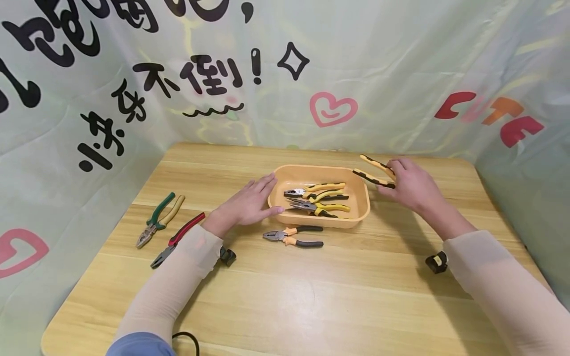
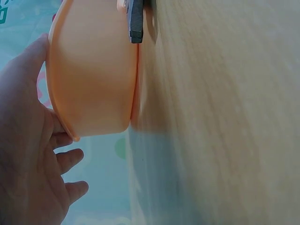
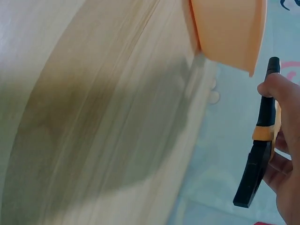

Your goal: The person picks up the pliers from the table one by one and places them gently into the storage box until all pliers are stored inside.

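An orange plastic bin (image 1: 311, 173) holds several pliers (image 1: 325, 187) with yellow and black handles. My left hand (image 1: 249, 202) rests at the bin's left end with fingers spread, the thumb over the near rim. In the left wrist view those fingers lie along the rim (image 2: 52, 89). To the right of the bin, my right hand (image 1: 409, 185) grips a pair of pliers (image 3: 257, 161) above the table. Its yellow and black handles (image 1: 374, 178) point left, towards the bin; the hand covers the pliers' head in the head view.
Pliers with orange and black grips (image 1: 273, 236) lie just in front of the bin. At the left are green-and-cream-handled pliers (image 1: 153, 226) and red-and-black-handled pliers (image 1: 187, 228), the latter beside my left sleeve. A printed cloth (image 1: 392, 74) hangs behind the wooden table (image 1: 311, 296).
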The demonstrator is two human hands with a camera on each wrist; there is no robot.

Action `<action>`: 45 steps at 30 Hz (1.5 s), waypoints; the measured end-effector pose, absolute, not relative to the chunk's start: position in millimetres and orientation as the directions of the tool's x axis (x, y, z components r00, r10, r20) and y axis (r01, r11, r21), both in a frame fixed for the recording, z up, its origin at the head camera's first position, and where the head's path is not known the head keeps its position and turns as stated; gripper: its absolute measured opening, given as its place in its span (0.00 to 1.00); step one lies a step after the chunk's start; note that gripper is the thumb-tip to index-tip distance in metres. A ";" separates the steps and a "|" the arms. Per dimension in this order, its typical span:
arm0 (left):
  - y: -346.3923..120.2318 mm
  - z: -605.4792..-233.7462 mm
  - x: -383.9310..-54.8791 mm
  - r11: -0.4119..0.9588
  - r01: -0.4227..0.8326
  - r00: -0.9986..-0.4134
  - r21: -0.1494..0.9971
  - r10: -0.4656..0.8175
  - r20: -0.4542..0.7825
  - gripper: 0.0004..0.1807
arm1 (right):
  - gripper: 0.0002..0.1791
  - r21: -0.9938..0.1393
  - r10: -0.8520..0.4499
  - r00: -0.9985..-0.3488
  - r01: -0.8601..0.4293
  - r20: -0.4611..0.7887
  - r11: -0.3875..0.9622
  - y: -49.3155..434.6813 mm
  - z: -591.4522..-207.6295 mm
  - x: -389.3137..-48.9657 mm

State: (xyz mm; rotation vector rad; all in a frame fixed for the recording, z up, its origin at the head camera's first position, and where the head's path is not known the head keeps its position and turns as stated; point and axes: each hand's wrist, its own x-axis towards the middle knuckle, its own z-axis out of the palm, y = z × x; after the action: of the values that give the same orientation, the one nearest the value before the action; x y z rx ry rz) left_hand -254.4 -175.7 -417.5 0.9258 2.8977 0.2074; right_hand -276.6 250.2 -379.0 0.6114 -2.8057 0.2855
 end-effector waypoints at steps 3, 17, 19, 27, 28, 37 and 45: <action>-175.8 -417.7 -254.5 0.805 0.571 -0.810 0.160 0.584 -0.045 0.55 | 0.35 -0.119 -0.394 -0.870 -0.443 0.296 0.888 245.2 -376.3 -274.1; -175.7 -418.3 -254.0 0.808 0.565 -0.814 0.170 0.579 -0.044 0.55 | 0.33 -0.047 -0.488 -0.794 -0.538 0.362 0.841 218.8 -365.2 -268.0; -175.7 -418.2 -254.0 0.807 0.566 -0.814 0.172 0.580 -0.043 0.55 | 0.33 -0.053 -0.490 -0.794 -0.542 0.359 0.839 215.7 -363.1 -267.0; -175.2 -418.1 -254.2 0.807 0.566 -0.814 0.170 0.580 -0.043 0.55 | 0.32 -0.052 -0.515 -0.792 -0.560 0.327 0.827 203.8 -358.7 -267.1; -175.3 -418.2 -254.1 0.808 0.565 -0.814 0.170 0.579 -0.044 0.55 | 0.33 -0.048 -0.524 -0.787 -0.567 0.326 0.822 202.2 -359.1 -267.8; -176.1 -418.3 -253.9 0.810 0.559 -0.817 0.179 0.575 -0.050 0.55 | 0.35 -0.026 -0.599 -0.738 -0.637 0.309 0.771 182.8 -363.0 -274.3; -175.6 -418.2 -253.7 0.808 0.561 -0.816 0.178 0.577 -0.044 0.55 | 0.35 -0.051 -0.638 -0.742 -0.659 0.205 0.751 164.9 -365.4 -281.0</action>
State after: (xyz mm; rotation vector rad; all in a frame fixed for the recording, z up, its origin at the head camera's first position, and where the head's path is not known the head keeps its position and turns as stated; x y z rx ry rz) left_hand -253.7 -175.6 -418.2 0.9135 2.8953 0.2398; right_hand -281.0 164.9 -365.4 1.0363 -2.7738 0.1790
